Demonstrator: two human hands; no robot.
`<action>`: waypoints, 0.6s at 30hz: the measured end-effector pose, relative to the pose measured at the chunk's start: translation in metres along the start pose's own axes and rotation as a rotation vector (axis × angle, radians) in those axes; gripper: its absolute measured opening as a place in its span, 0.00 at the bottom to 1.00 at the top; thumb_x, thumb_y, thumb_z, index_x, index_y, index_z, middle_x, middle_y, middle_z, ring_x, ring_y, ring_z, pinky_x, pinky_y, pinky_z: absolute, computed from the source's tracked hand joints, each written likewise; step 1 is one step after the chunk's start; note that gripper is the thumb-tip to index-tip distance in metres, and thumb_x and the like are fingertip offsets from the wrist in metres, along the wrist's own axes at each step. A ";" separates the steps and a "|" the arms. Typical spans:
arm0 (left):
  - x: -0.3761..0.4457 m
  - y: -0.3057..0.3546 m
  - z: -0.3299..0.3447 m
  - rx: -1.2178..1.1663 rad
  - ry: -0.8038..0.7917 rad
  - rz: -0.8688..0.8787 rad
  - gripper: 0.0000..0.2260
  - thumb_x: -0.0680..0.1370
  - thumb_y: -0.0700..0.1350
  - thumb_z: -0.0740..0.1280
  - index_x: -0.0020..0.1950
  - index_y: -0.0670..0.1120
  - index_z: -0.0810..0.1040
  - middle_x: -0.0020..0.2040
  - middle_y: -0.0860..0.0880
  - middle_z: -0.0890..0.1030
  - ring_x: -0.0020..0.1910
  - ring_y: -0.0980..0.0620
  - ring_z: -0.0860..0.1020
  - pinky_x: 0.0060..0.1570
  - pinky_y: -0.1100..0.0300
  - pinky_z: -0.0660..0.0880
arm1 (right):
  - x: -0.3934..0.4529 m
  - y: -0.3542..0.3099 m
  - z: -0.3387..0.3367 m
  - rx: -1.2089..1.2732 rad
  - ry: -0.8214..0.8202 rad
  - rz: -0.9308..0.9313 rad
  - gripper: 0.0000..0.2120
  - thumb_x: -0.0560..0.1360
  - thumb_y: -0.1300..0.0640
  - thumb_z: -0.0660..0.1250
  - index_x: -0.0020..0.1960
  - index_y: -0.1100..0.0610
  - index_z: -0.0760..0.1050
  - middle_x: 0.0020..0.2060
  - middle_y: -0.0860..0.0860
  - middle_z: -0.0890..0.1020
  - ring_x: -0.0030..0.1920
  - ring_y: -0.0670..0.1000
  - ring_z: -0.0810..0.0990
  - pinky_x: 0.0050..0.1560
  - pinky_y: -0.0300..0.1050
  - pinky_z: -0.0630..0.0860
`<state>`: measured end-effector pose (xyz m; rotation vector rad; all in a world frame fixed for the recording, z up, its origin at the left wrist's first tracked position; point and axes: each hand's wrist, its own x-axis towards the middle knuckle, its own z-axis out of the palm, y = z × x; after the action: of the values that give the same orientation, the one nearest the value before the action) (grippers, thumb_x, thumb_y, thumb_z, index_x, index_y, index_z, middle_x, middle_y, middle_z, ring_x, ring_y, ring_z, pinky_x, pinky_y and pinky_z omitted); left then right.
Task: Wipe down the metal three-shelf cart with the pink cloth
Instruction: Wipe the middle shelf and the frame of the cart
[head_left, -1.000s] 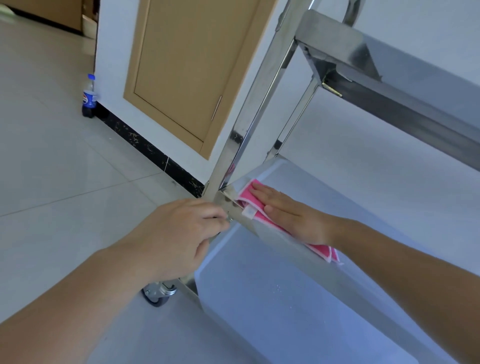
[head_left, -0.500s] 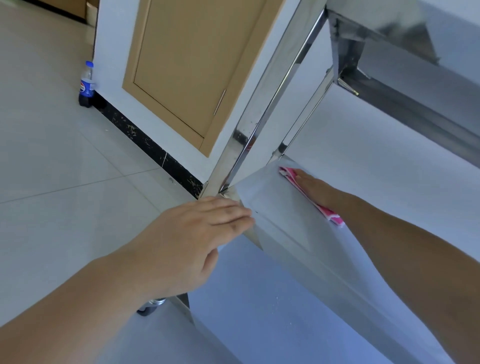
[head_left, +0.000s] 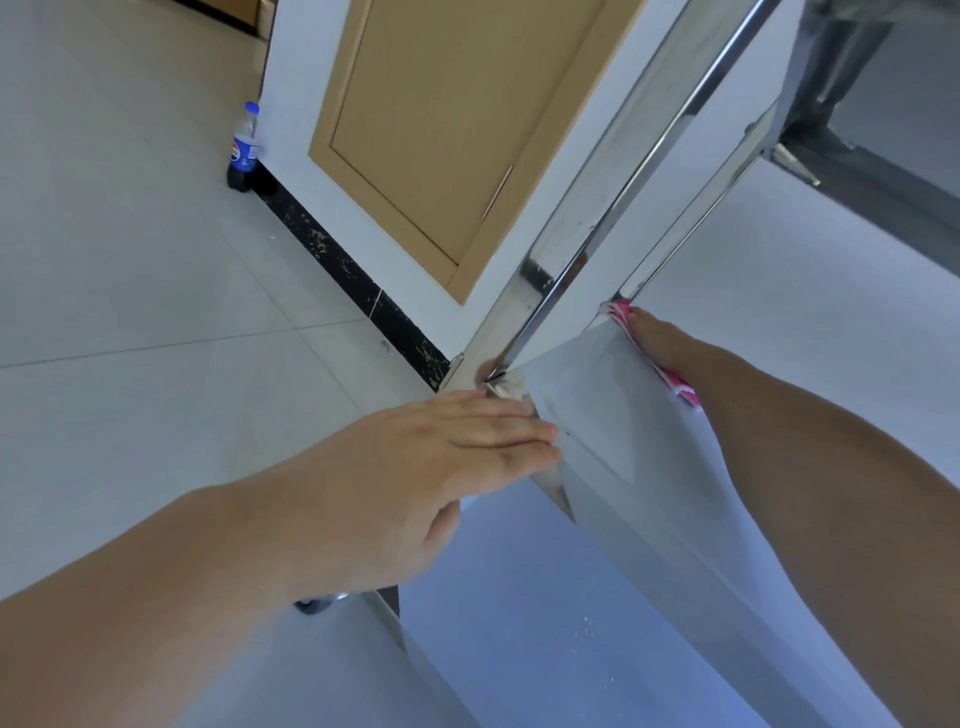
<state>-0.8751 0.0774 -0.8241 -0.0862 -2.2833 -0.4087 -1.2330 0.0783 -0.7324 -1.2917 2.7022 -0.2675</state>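
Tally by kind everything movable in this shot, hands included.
Hands: 2, left hand flat at the cart corner, right hand pressing the cloth.
Pink cloth: 1.
Metal cart: 1.
Cola bottle: 1, upright on the floor by the wall.
Total: 5.

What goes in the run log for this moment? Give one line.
left hand: flat on metal three-shelf cart corner | right hand: presses pink cloth on middle shelf, far corner | stage: wiping
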 end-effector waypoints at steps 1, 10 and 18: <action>-0.002 -0.001 0.001 0.013 -0.004 0.006 0.23 0.70 0.41 0.54 0.62 0.43 0.77 0.65 0.49 0.75 0.68 0.56 0.65 0.71 0.63 0.55 | 0.000 -0.001 0.001 0.020 -0.002 0.003 0.24 0.82 0.45 0.44 0.72 0.53 0.62 0.72 0.56 0.65 0.69 0.56 0.65 0.67 0.49 0.58; -0.009 0.001 -0.003 0.084 -0.135 -0.018 0.28 0.70 0.37 0.52 0.71 0.48 0.67 0.72 0.53 0.67 0.72 0.57 0.61 0.70 0.56 0.58 | -0.028 -0.017 0.005 0.039 -0.058 -0.223 0.19 0.83 0.50 0.46 0.67 0.51 0.69 0.64 0.53 0.71 0.60 0.49 0.69 0.62 0.40 0.60; -0.008 0.013 -0.014 0.173 -0.286 -0.079 0.31 0.73 0.34 0.57 0.74 0.52 0.58 0.73 0.60 0.52 0.74 0.62 0.49 0.73 0.63 0.41 | -0.108 -0.048 0.019 0.018 -0.142 -0.480 0.19 0.83 0.55 0.45 0.72 0.53 0.61 0.69 0.46 0.64 0.67 0.37 0.59 0.69 0.28 0.48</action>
<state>-0.8576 0.0861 -0.8174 0.0355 -2.6011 -0.2492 -1.1256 0.1311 -0.7358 -1.8621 2.2361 -0.2351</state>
